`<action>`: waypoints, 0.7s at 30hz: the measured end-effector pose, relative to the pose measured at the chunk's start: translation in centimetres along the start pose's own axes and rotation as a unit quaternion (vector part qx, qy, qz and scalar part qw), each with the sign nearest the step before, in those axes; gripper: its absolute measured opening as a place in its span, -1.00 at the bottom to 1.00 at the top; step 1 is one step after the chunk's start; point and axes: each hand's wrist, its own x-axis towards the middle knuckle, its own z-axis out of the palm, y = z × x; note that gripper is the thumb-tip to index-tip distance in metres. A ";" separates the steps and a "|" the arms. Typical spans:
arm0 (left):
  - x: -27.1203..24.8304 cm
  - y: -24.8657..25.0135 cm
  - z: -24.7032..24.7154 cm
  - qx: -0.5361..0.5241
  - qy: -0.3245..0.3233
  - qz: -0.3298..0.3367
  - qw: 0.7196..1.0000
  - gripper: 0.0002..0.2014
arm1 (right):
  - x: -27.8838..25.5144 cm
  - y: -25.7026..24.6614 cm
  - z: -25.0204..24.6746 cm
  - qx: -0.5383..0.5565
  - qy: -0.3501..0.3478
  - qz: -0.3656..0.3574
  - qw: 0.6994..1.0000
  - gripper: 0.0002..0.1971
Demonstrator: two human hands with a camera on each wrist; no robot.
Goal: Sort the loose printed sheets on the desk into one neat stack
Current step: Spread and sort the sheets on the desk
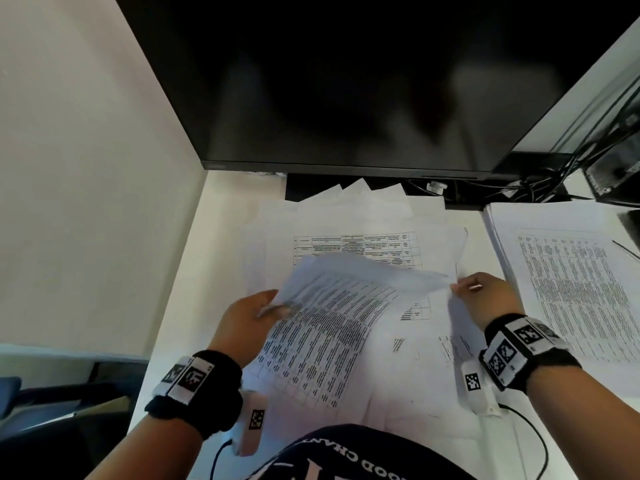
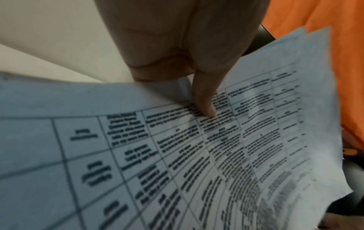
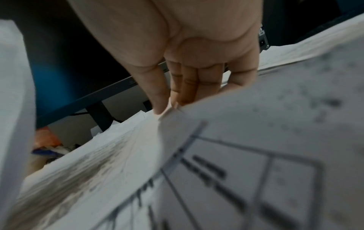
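A bundle of printed table sheets (image 1: pixel 332 317) is lifted above the white desk (image 1: pixel 194 271) in front of me. My left hand (image 1: pixel 266 308) grips its left edge, thumb on the printed face (image 2: pixel 204 107). My right hand (image 1: pixel 464 289) pinches the bundle's right corner (image 3: pixel 165 112) between thumb and fingers. Under the bundle lie several loose sheets (image 1: pixel 353 223), fanned out and overlapping, reaching back to the monitor's foot. A stack of printed sheets (image 1: pixel 571 282) sits on the desk at the right.
A large dark monitor (image 1: pixel 346 81) hangs over the back of the desk, with black cables (image 1: pixel 540 181) behind at the right. A pale wall (image 1: pixel 86 168) borders the desk's left edge. A pen (image 1: pixel 625 249) lies on the right stack.
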 end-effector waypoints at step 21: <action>-0.5 0.5 -0.1 -0.063 -0.034 0.022 0.997 -0.70 | 2.9 -3.6 0.8 0.019 -0.028 0.002 0.999 -0.67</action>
